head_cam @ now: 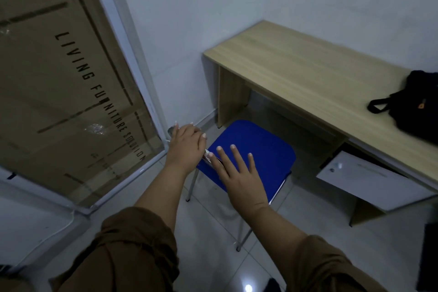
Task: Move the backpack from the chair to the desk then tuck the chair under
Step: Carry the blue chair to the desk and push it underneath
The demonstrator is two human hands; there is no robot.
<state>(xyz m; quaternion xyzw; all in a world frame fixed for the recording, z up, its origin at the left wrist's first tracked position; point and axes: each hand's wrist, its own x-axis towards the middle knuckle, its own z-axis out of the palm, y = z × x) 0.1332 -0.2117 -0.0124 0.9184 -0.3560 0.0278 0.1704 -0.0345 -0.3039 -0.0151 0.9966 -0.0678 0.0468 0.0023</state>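
The black backpack lies on the right end of the light wooden desk, one strap loop pointing left. The blue chair with chrome legs stands on the tiled floor, its seat front reaching just under the desk's left opening. My left hand hovers palm down over the chair's left rear corner, fingers apart, a bit of chrome frame showing beneath it. Held flat above the chair's back edge, my right hand has its fingers spread. Neither hand holds anything.
A glass panel in a white frame stands to the left, with a large printed cardboard box behind it. A white drawer front hangs tilted under the desk's right part. White walls close the corner behind the desk.
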